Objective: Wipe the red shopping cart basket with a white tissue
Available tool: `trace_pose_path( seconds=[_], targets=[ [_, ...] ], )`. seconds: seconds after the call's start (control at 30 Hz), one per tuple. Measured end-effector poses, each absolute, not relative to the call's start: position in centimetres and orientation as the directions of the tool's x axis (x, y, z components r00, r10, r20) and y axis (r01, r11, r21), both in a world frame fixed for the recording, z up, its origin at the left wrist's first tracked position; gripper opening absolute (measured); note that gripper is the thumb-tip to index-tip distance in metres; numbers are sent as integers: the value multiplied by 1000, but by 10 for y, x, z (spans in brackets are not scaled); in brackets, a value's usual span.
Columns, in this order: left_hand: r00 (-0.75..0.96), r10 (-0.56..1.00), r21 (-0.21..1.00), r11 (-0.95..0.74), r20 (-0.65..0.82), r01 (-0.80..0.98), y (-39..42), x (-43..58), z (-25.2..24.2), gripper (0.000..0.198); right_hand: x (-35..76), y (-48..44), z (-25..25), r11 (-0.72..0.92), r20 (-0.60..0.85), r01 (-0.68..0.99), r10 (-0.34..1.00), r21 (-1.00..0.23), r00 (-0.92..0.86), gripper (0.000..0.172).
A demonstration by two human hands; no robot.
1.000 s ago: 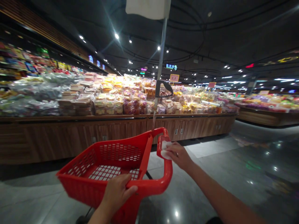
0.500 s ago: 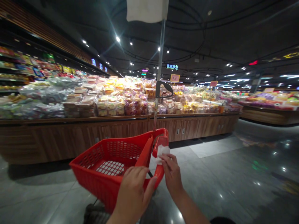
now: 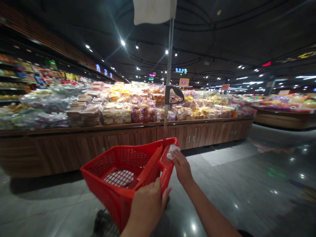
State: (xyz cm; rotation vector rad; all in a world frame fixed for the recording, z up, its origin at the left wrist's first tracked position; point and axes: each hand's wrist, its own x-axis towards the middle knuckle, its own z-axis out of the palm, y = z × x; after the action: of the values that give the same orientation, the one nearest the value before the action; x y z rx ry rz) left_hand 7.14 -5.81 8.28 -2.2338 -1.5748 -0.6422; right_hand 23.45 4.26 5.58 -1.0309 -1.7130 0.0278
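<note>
Right hand (image 3: 181, 168): narrow grip, white tissue (image 3: 173, 151) pinched against the far end of the handle (image 3: 166, 171) of the red plastic trolley basket (image 3: 98, 184). Left hand (image 3: 146, 205): apparently closed around the handle's near end. Basket light, stiff, best held by the handle; tissue soft.

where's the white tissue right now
In the head view, the white tissue sits just right of centre and low, held by the right hand against the far end of the red basket handle.
</note>
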Motion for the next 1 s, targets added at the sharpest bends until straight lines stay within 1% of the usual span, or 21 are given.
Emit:
trace_pose_path(
  seconds=[0.1, 0.17, 0.23, 0.33, 0.43, 0.5, 0.6, 0.67, 0.73, 0.83, 0.87, 0.9, 0.93, 1.0],
  targets=[
    [319, 738, -35, -373, 595, 927, -56, 61, 77, 32, 220, 13, 61, 751, 790, 537, 568, -384, -230, 29],
    [336, 699, -51, -395, 631, 917, -56, 53, 73, 31, 217, 8, 67, 783, 776, 514, 551, -351, -309, 27],
    [342, 665, -68, -401, 664, 913, -55, 45, 71, 32, 221, 22, 74, 747, 745, 549, 595, -375, -301, 27],
    [341, 640, -74, -405, 688, 911, -55, 36, 72, 32, 229, 58, 83, 634, 687, 640, 693, -434, -220, 29],
    [339, 641, -63, -412, 689, 909, -55, 30, 74, 29, 225, 67, 86, 566, 677, 692, 720, -447, -151, 32],
    [338, 645, -57, -415, 686, 908, -55, 26, 75, 27, 215, 50, 84, 614, 710, 669, 680, -418, -181, 32],
    [354, 652, -43, -442, 671, 896, -56, 22, 75, 26, 203, 20, 80, 763, 758, 555, 566, -333, -324, 33],
    [362, 654, -32, -459, 665, 888, -56, 19, 76, 27, 205, 16, 80, 805, 766, 514, 521, -295, -377, 33],
    [362, 653, -24, -466, 665, 885, -56, 17, 76, 28, 212, 29, 82, 756, 751, 571, 569, -319, -334, 32],
    [360, 648, -21, -468, 671, 883, -56, 16, 76, 28, 225, 56, 88, 585, 688, 702, 701, -405, -187, 31],
    [357, 645, -22, -467, 676, 884, -56, 16, 76, 29, 226, 61, 91, 562, 673, 718, 719, -412, -176, 31],
    [354, 642, -22, -465, 680, 885, -56, 16, 76, 28, 226, 62, 93, 582, 665, 710, 715, -397, -214, 30],
    [352, 641, -20, -465, 682, 885, -56, 16, 76, 28, 225, 60, 96, 637, 663, 678, 690, -367, -290, 29],
    [353, 649, -13, -467, 674, 884, -56, 17, 76, 27, 222, 53, 103, 776, 644, 559, 592, -292, -484, 28]
  ],
)
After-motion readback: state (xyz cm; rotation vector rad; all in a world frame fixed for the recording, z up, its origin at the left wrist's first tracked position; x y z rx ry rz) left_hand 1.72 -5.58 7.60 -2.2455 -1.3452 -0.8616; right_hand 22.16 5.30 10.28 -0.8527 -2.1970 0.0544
